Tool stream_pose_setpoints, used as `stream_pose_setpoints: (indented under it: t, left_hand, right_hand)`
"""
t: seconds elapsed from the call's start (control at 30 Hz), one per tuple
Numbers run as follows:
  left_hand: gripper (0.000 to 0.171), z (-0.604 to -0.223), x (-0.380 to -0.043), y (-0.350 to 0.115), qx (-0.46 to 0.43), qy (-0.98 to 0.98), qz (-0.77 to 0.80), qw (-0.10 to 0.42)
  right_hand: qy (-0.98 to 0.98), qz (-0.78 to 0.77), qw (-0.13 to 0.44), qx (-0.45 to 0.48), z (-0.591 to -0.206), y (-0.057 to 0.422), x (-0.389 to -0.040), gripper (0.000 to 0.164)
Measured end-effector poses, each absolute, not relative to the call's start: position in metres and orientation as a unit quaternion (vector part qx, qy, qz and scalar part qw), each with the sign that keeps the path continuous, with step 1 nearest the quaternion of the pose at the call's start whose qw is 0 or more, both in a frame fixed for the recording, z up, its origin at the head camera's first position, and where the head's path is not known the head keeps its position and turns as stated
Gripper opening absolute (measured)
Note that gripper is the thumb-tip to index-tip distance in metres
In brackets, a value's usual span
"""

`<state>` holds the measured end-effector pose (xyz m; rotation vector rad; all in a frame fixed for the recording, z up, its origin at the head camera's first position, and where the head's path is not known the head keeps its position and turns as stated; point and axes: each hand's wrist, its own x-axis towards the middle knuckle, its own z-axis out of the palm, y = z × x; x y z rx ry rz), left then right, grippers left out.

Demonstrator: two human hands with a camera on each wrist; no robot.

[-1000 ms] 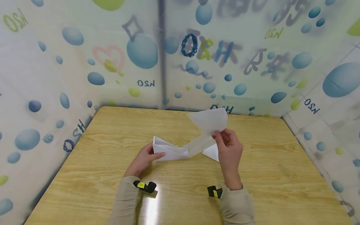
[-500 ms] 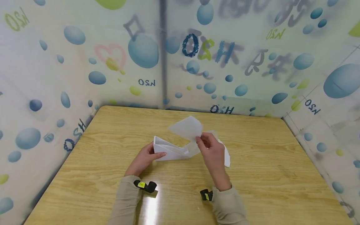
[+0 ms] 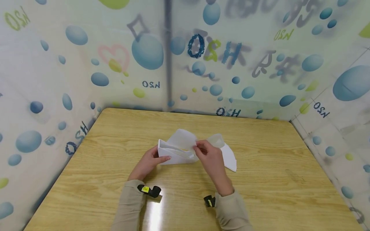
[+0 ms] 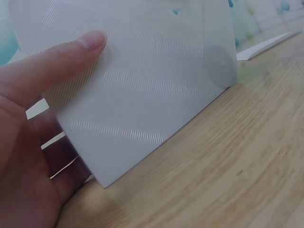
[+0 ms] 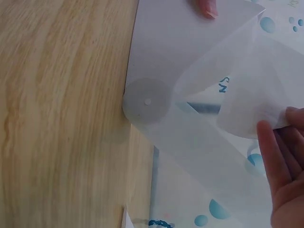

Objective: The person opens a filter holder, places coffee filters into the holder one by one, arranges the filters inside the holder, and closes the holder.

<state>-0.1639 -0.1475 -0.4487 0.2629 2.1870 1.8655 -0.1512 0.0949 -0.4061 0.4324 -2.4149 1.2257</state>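
Observation:
A white bundle of stacked leaves (image 3: 176, 157) stands on its edge on the table, and my left hand (image 3: 148, 162) grips its left end. The left wrist view shows its finely ribbed outer face (image 4: 118, 104) under my thumb, with the fingers behind. In the right wrist view, the leaves narrow to a rounded end with a small white rivet (image 5: 147, 101). My right hand (image 3: 212, 163) pinches the corner of one thin, translucent leaf (image 3: 182, 138), which slants up behind the bundle. A translucent strip (image 5: 204, 152) runs outward from the riveted end.
Behind my right hand lie a translucent rounded sheet (image 3: 216, 140) and a white wedge-shaped piece (image 3: 229, 158). The wooden table (image 3: 289, 179) meets a patterned wall cloth (image 3: 185, 80) at the back and both sides. My sleeves carry black wrist cameras (image 3: 150, 191).
My right hand has moved left and a little down, bringing the pinched leaf from the right to behind the bundle. The white wedge is now more exposed. My left hand stays in place.

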Motion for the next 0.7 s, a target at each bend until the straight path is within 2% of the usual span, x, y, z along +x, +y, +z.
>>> stream_pose_setpoints:
  t: [0.37, 0.7]
  left_hand:
    - [0.05, -0.471, -0.174, -0.15, 0.089, 0.753, 0.64, 0.121]
    - [0.054, -0.474, -0.173, -0.149, 0.099, 0.754, 0.64, 0.109]
  right_hand:
    - [-0.892, 0.38, 0.152, 0.19, -0.413, 0.089, -0.152, 0.013]
    - [-0.902, 0.333, 0.141, 0.236, -0.421, 0.084, -0.153, 0.017]
